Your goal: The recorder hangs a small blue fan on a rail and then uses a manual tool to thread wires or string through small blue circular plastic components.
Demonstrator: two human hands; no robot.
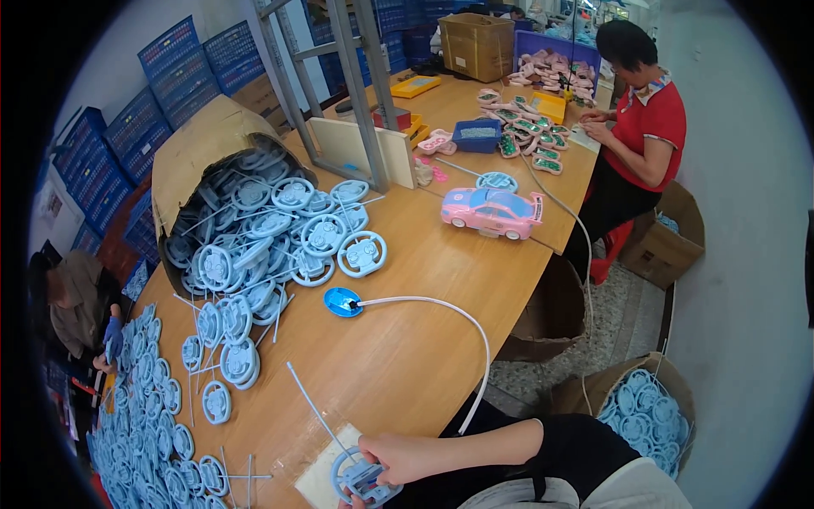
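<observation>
At the table's near edge, a light-blue toy steering wheel (346,477) with a thin pale-blue rod (315,409) slanting up from it is held over a white pad (320,477). My right hand (386,456) grips its upper right side, fingers curled over the hub. Only a few fingertips of my left hand (350,503) show at the bottom edge, closed on the lower rim; the rest lies out of the picture. Beyond my hands sits a small blue dish (339,307) with white stuff in it, and the black end of a white cord (441,299) rests in it.
Many such wheels spill from a tipped carton (191,153) and cover the left side. A pink toy car (492,212) stands near a metal frame (360,93). Right, a carton of wheels (646,416) sits on the floor. Co-workers in red (649,127) and brown (80,305) work nearby.
</observation>
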